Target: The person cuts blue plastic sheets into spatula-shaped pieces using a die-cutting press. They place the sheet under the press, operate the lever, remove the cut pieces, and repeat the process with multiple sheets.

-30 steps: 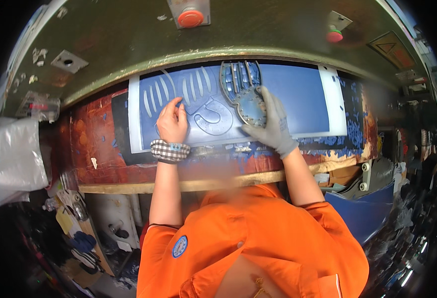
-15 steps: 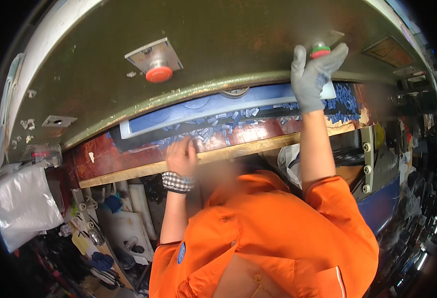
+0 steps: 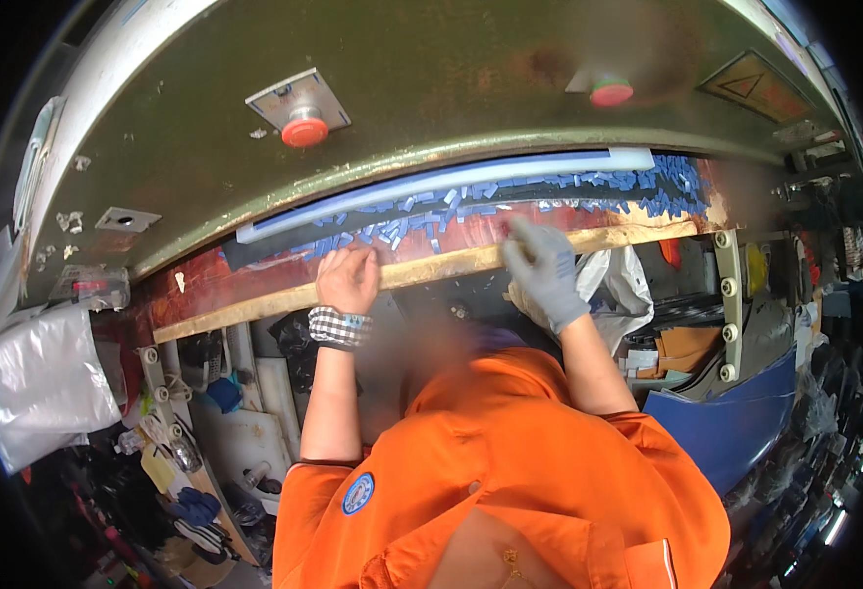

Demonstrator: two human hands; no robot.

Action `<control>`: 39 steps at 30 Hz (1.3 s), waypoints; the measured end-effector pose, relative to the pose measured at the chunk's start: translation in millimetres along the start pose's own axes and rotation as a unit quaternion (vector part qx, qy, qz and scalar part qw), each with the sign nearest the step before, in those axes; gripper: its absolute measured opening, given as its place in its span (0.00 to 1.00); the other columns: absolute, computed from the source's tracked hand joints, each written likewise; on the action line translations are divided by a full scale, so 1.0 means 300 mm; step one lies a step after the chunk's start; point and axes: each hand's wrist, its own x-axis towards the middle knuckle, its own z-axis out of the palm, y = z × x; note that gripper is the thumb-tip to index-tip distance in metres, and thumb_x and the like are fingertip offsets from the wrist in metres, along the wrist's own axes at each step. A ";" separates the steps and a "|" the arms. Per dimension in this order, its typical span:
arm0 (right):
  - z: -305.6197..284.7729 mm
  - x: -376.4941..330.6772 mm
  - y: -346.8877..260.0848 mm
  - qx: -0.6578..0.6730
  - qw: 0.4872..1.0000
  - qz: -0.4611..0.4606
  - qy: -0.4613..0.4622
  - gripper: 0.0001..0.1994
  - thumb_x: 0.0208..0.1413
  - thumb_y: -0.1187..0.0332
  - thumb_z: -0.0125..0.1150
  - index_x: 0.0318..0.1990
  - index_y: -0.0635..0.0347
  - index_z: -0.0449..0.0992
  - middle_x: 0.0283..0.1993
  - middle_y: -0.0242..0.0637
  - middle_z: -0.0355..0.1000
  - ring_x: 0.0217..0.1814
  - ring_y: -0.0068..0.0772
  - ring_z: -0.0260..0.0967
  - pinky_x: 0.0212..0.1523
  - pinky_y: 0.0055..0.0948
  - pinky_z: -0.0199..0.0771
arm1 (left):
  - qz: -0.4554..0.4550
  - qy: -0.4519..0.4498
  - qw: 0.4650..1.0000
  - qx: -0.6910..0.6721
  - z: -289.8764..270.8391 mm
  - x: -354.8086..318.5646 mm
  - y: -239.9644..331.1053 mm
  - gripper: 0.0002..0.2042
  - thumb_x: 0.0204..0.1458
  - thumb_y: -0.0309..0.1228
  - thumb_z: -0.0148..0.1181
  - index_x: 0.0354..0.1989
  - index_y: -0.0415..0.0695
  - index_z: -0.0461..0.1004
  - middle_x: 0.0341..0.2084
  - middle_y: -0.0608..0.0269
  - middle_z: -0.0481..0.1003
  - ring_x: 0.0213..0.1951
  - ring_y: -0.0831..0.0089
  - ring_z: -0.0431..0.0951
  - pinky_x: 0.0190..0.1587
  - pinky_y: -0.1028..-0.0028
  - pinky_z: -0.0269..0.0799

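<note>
My bare left hand (image 3: 348, 280), with a black-and-white checked band (image 3: 340, 329) round its wrist, rests at the wooden front edge (image 3: 431, 265) of a dark red bed. Its fingers are loosely curled and no object shows in them. In a grey glove, my right hand (image 3: 549, 275) hovers by the same edge, fingers bent but apart, holding nothing visible. Beyond both hands, many small blue pieces (image 3: 417, 208) lie scattered on the bed and a black sheet, thickest at the right. A long pale blue strip (image 3: 431, 189) lies behind them, under the machine's front.
A large green machine panel (image 3: 451, 74) arches above the bed. It carries two red push buttons, one at left (image 3: 305, 128) and one at right (image 3: 611, 92). Below hang a clear plastic bag (image 3: 44, 383) and a white sack (image 3: 620, 294). A blue sheet (image 3: 721, 427) stands at right.
My right hand has come down from the right push button to the wooden edge, its fingers less spread. Less of the blue surface behind the strip shows. My left hand stays near the edge.
</note>
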 end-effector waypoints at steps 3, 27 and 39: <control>0.024 -0.055 0.041 -0.012 0.994 -0.086 0.059 0.11 0.52 0.66 0.62 0.41 0.61 0.77 0.35 0.43 0.76 0.42 0.49 0.73 0.46 0.43 0.71 | 0.011 0.010 1.000 0.014 0.004 -0.021 0.007 0.08 0.48 0.33 0.67 0.23 0.43 0.80 0.29 0.58 0.76 0.36 0.57 0.73 0.42 0.61 0.68; 0.045 -0.301 -0.173 0.199 0.978 0.012 0.065 0.47 0.36 0.65 0.81 0.66 0.67 0.64 0.58 0.49 0.71 0.57 0.38 0.72 0.58 0.34 0.72 | -0.073 0.039 0.981 -0.173 -0.150 -0.261 0.281 0.07 0.55 0.24 0.63 0.42 0.43 0.81 0.21 0.62 0.74 0.22 0.73 0.71 0.28 0.74 0.68; -0.026 -0.446 -0.175 0.449 0.879 0.152 0.062 0.50 0.43 0.59 0.78 0.70 0.73 0.54 0.59 0.49 0.70 0.59 0.34 0.71 0.59 0.31 0.70 | -0.099 0.078 0.926 -0.355 0.052 -0.169 0.512 0.11 0.64 0.29 0.49 0.29 0.37 0.68 0.25 0.51 0.68 0.32 0.52 0.70 0.38 0.60 0.65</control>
